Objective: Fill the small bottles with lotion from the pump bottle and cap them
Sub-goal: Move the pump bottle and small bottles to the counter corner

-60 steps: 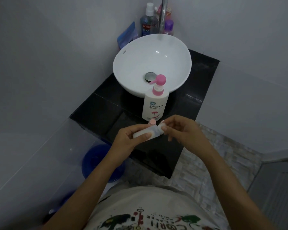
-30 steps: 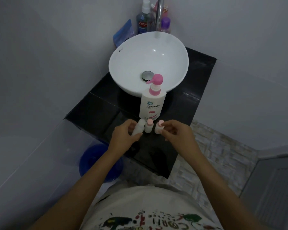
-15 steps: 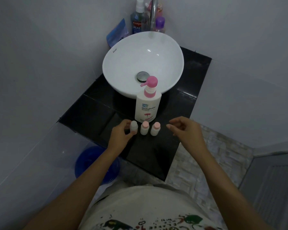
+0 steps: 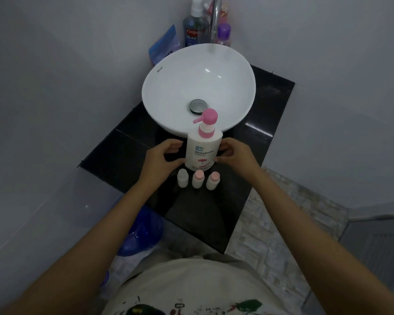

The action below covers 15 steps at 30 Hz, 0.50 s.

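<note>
The white pump bottle (image 4: 203,151) with a pink pump head stands upright on the black counter (image 4: 123,153), just in front of the basin. My left hand (image 4: 159,160) holds its left side and my right hand (image 4: 234,155) holds its right side, thumbs and fingers curled against it. Three small white bottles stand in a row right in front of it. The left small bottle (image 4: 182,177) has a white top with no pink cap. The middle small bottle (image 4: 198,179) and the right small bottle (image 4: 212,180) carry pink caps.
A white round basin (image 4: 168,87) sits behind the pump bottle, under a chrome faucet (image 4: 215,17). A mouthwash bottle (image 4: 195,30), a purple bottle (image 4: 223,35) and a blue packet (image 4: 164,45) stand by the wall. A blue bucket (image 4: 143,233) is on the floor, lower left.
My hands set the small bottles down in a row on the counter, let go of them, and moved up to either side of the pump bottle.
</note>
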Available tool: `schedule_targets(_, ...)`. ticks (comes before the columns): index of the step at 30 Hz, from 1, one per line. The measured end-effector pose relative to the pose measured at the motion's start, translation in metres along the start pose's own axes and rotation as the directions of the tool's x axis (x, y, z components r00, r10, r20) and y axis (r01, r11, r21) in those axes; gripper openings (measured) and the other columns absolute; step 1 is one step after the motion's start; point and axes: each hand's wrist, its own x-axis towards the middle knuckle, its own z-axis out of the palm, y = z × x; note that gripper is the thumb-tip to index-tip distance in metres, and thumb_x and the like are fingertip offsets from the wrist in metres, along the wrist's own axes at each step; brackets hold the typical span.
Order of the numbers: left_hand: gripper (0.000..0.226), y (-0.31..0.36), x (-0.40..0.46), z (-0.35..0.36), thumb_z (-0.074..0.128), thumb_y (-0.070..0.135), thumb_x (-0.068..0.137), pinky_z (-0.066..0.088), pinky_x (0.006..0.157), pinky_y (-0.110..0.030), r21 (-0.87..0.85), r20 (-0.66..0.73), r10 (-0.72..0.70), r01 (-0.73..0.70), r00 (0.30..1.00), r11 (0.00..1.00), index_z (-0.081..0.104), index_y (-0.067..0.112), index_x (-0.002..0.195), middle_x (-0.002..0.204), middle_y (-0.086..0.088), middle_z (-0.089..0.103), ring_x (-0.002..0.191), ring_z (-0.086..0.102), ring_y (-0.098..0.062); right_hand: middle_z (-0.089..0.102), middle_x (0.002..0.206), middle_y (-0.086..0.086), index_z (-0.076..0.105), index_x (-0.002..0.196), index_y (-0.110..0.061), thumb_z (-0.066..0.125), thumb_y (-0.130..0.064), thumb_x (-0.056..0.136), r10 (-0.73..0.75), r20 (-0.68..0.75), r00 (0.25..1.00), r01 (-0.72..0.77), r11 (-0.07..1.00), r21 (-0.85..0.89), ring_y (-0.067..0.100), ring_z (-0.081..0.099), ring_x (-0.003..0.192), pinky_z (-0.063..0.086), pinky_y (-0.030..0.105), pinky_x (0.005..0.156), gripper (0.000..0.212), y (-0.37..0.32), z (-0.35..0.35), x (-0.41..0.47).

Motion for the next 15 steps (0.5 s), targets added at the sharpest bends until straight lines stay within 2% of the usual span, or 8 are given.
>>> schedule_targets(3,0.047,0.000,0.014,0.008,0.079,0.009,0.073,0.051,0.092,-0.024,0.014,0.049,0.003,-0.004,0.999,1.000,0.063,0.015,0.117,0.114,0.001,0.067,0.103,0.063,-0.007,0.066,0.100,0.000,0.061,0.110,-0.013,0.075,-0.009,0.073,-0.045,0.017,0.999,0.045,0.999,0.010,0.009,0.062,0.082,0.050,0.024,0.073,0.039,-0.001,0.005,0.007)
schedule_targets(6,0.044,-0.001,0.021,0.016,0.078,0.009,0.073,0.055,0.084,-0.023,0.004,0.080,-0.020,0.020,0.997,1.000,0.065,0.017,0.115,0.104,0.003,0.070,0.093,0.066,-0.003,0.068,0.105,0.004,0.061,0.112,-0.012,0.074,-0.009,0.074,-0.074,0.012,0.997,0.074,0.997,-0.006,0.014,0.065,0.088,0.054,0.030,0.079,0.041,0.002,0.007,0.010)
schedule_targets(10,0.037,0.001,0.023,0.022,0.078,0.012,0.073,0.052,0.070,-0.009,0.053,0.015,0.002,-0.003,1.000,0.999,0.069,0.020,0.107,0.097,0.003,0.073,0.080,0.065,0.006,0.069,0.106,0.003,0.060,0.116,-0.014,0.073,-0.011,0.076,-0.111,0.016,0.994,0.112,0.993,-0.041,0.017,0.065,0.090,0.055,0.040,0.083,0.042,0.003,0.006,0.010)
schedule_targets(15,0.037,0.009,0.013,0.010,0.079,0.014,0.073,0.056,0.076,-0.021,0.063,-0.080,0.020,-0.015,0.997,0.998,0.070,0.016,0.108,0.098,0.001,0.074,0.083,0.068,-0.004,0.068,0.109,0.002,0.060,0.116,-0.013,0.073,-0.011,0.077,-0.197,0.053,0.979,0.201,0.977,-0.076,0.015,0.064,0.093,0.055,0.040,0.085,0.041,-0.016,0.001,0.011)
